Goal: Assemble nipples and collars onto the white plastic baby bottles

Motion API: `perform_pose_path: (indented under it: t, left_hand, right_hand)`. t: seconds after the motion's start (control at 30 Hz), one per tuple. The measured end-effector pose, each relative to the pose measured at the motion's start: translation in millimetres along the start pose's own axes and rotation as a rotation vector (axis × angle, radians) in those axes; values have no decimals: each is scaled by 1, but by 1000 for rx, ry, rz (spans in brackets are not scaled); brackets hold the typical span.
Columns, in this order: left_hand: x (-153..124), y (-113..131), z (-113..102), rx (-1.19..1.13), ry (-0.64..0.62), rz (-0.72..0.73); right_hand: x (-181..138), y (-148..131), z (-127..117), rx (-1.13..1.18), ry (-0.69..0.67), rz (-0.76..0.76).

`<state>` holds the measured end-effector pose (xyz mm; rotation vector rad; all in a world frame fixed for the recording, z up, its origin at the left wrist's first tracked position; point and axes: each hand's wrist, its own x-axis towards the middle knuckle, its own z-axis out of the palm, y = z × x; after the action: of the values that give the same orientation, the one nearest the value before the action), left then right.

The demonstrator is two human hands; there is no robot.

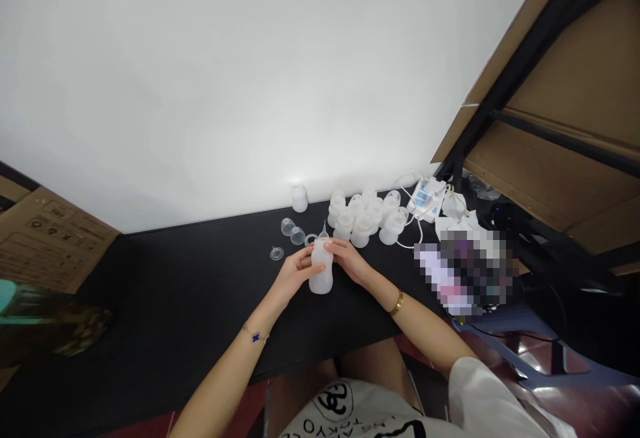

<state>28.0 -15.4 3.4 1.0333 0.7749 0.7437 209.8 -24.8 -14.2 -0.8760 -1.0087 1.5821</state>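
A translucent white feeding bottle (pixel 321 277) with a thin pointed tip stands tilted slightly over the black table. My left hand (pixel 293 277) is closed around its left side, thumb across the front. At the bottle's upper right, my right hand (pixel 351 262) grips near the neck, and some of its fingers are hidden behind. A clear ring (pixel 311 239) shows just behind the bottle's top. Beyond my left hand lie two clear dome caps (pixel 297 235) and a small clear disc-shaped teat (pixel 277 253).
Several capped white bottles (pixel 361 230) stand grouped at the right rear, and one more bottle (pixel 299 199) is against the wall. A white power strip (pixel 427 198) with cables lies farther right. Cardboard boxes (pixel 47 238) and a glass container (pixel 55 325) are at left.
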Motion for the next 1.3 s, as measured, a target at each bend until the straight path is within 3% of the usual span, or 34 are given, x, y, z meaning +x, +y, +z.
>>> perform_pose_path:
  t: [0.73,0.9,1.0,1.13,1.3]
  left_hand:
    - [-1,-3,7,40,22,88]
    - [-3,-1,11,-31,32,103]
    - [-6,2,9,-118,106,179]
    - [-7,11,-5,-226,268,331]
    - [-4,19,-18,-304,413,409]
  right_hand:
    - [-4,-2,1,-68,45,-34]
    - [0,2,1,-232,157,-99]
    - [3,0,-2,-290,222,-189]
    - [2,-5,-7,-512,292,-184]
    - [0,2,-4,-833,210,-309]
